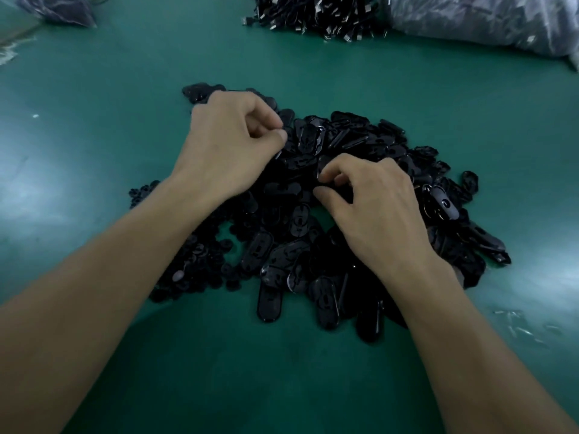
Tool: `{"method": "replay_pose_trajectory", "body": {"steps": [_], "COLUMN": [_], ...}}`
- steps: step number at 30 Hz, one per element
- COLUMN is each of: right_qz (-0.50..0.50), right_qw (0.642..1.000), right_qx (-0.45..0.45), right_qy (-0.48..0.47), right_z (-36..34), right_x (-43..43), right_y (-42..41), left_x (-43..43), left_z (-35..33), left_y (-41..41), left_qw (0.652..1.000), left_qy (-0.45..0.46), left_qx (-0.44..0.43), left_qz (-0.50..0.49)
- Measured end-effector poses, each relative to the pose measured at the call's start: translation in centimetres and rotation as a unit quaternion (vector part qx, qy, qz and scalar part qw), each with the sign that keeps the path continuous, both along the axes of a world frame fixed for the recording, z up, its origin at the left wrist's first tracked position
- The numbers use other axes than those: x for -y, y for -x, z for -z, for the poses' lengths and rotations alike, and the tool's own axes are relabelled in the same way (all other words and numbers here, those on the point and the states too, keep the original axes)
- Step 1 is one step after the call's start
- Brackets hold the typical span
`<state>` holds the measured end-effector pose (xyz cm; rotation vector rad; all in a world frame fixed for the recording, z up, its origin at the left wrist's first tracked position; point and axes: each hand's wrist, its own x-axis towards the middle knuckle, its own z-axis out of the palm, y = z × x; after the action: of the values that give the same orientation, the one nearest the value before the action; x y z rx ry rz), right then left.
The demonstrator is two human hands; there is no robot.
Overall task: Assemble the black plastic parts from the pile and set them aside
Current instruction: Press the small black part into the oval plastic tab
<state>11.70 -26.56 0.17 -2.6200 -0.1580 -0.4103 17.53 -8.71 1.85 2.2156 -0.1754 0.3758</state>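
Note:
A wide pile of black plastic parts (313,239) lies in the middle of the green table (94,120); most are flat oval shells, with smaller round pieces (194,264) at its left side. My left hand (228,142) hovers over the pile's upper left, thumb and fingers pinched together near a thin black piece; what it holds is hard to make out. My right hand (366,208) rests on the pile's centre, fingers curled around a black oval part (321,170) at its fingertips.
A heap of black cables with metal plugs (316,14) sits at the back. A clear plastic bag (482,20) fills the back right corner, another bag (56,9) the back left. Small pale bits (520,327) lie at the right, near the front.

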Motion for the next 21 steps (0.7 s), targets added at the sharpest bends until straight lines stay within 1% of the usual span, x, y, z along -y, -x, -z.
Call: {"method": "replay_pose_trajectory", "body": {"steps": [4,7,10,13,16,21], "right_qz": [0.003,0.011,0.011,-0.025,-0.072,-0.117], "right_qw": [0.999,0.995,0.990,0.976,0.951,0.913], "right_qx": [0.004,0.024,0.044,0.033,0.004,0.011], "right_qy": [-0.037,-0.093,-0.130,-0.214,-0.300,-0.391], "right_z": [0.2,0.3,0.2,-0.3,-0.6,-1.0], "right_x": [0.1,0.5,0.9,1.4,1.7,1.7], "right_y": [0.0,0.0,0.2,0.3,0.4,0.4], "left_x": [0.4,0.5,0.7,0.9,1.1,0.9], "left_z": [0.4,0.7,0.8,1.0,0.7,0.1], "left_y": [1.8,2.9,3.4,3.6,3.8,3.6], "left_qw": [1.000,0.998,0.996,0.994,0.990,0.969], "left_qy": [0.004,0.005,-0.004,0.000,0.035,0.159], "left_qx": [0.012,0.018,0.021,-0.002,-0.034,-0.086], "left_qz": [0.025,0.061,0.092,0.111,0.130,0.170]}}
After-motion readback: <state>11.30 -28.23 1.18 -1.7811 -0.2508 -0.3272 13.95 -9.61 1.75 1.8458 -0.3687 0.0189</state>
